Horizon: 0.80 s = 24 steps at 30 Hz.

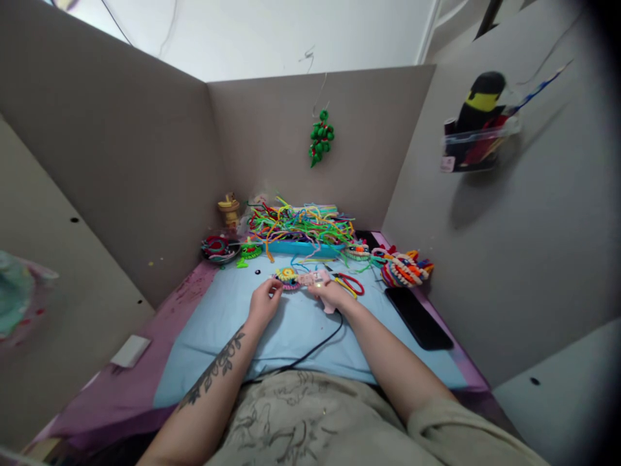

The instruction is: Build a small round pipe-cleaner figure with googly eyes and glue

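Glue gun [315,278] partly hidden in R hand [332,294] grip; L hand [264,300] by braided pc [287,277], can't tell grip.

Booth-like corner. Three grey-brown partitions: back panel [272,116] low and flat, left panel [111,136] and right panel [543,213] angling outward. Paler lower board [43,200] at left, dark round holes in it. Above the back panel, bright white wall [301,39]; thin wire [116,22] at upper left. Surface [107,401] pinkish-purple, light blue cloth [204,349] spread over its middle, creased. Light even; soft shadow [473,204] on right panel.
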Each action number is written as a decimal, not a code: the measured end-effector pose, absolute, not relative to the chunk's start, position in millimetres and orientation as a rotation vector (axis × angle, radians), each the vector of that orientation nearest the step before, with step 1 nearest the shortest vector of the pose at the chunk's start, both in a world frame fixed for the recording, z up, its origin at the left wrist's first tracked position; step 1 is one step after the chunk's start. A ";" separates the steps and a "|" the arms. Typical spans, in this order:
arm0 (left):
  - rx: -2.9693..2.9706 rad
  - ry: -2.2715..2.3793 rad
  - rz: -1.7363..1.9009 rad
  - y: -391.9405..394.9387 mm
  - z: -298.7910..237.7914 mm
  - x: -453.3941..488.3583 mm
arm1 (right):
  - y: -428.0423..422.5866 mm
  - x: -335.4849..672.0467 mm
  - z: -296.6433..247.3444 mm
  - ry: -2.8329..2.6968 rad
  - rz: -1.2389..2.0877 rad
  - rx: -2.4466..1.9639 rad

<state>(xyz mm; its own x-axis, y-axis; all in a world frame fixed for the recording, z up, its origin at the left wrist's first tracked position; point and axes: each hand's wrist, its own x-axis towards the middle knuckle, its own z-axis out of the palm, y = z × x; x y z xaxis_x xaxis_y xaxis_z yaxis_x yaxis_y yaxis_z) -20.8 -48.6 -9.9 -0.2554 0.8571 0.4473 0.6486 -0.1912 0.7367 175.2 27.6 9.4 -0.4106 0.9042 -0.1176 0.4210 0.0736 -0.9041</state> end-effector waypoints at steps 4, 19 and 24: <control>1.771 1.839 1.419 -48.3 -10.9 -21.7 | 28.1 175.5 10.0 -1.912 1.308 -1.343; 1.747 1.849 1.448 -48.6 -9.5 -22.1 | 17.4 178.1 15.7 -1.981 0.792 -1.283; 1.641 1.766 1.602 -49.5 -9.4 -17.0 | 25.1 171.7 15.6 -1.440 1.189 -1.064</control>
